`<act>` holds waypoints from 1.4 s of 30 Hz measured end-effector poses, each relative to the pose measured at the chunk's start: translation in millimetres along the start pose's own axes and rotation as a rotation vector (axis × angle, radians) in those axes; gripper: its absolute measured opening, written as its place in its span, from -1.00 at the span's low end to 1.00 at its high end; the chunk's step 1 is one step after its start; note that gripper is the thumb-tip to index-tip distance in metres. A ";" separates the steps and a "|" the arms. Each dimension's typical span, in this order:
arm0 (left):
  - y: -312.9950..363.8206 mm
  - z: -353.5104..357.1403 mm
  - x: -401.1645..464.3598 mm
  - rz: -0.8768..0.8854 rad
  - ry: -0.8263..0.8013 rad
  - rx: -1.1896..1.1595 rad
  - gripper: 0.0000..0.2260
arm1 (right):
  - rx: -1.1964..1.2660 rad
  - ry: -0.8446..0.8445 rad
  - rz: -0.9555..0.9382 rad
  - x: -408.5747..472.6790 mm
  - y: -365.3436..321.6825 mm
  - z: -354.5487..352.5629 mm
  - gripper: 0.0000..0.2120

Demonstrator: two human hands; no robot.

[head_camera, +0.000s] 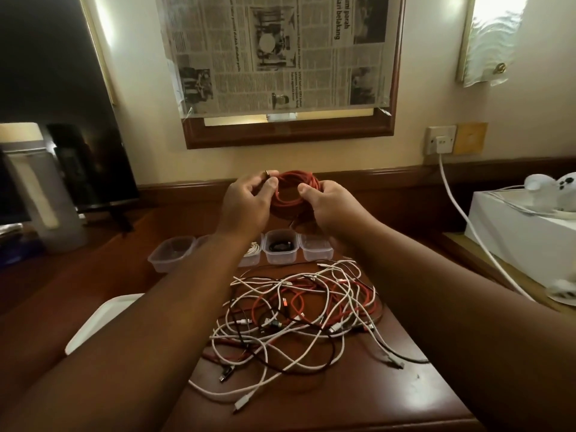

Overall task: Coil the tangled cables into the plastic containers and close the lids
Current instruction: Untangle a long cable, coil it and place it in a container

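Dim, warm indoor light, wide-angle view.
We see wall lamps [495, 35] glaring at upper left and right, forearms in shadow, straight edges bowing near the borders, and slight softness throughout.

Two bare forearms, extended forward and converging, hands raised at one level. Left hand [249, 198]: fingers curled, thumb and forefinger pinching at the top. Right hand [330, 204]: fingers curled in a grip, thumb pointing inward toward the left hand.
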State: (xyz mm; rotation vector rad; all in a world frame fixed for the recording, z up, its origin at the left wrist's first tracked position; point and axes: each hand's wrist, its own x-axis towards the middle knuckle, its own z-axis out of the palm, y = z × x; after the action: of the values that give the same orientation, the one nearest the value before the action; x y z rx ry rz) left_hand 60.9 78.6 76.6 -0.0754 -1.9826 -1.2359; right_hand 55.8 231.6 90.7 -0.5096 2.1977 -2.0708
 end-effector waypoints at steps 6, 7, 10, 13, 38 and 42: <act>-15.8 -9.4 -13.2 0.303 0.094 0.231 -0.83 | -0.060 -0.005 0.028 -7.5 13.3 17.1 -0.61; -18.8 -10.9 -13.7 0.304 0.110 0.242 -0.83 | -0.071 -0.012 0.022 -8.1 14.9 20.1 -0.60; -31.4 -15.6 -12.4 0.276 0.162 0.243 -0.85 | -0.053 -0.041 0.016 -5.8 21.4 30.8 -0.58; -44.2 -18.6 -10.5 0.264 0.216 0.247 -0.86 | -0.088 -0.024 0.032 2.9 30.5 46.2 -0.55; -245.5 -93.0 84.9 -0.178 -0.001 0.425 -0.97 | -0.200 -0.198 0.291 219.7 128.8 165.4 -0.65; -279.0 -98.0 105.7 -0.209 0.022 0.555 -0.95 | -0.290 -0.264 0.257 251.5 144.3 190.1 -0.75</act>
State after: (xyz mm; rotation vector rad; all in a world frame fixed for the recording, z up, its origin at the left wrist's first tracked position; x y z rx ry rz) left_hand -74.4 -179.8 -39.7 0.4269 -2.2857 -0.7605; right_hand -154.1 -18.9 -24.7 -0.4619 2.2723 -1.4788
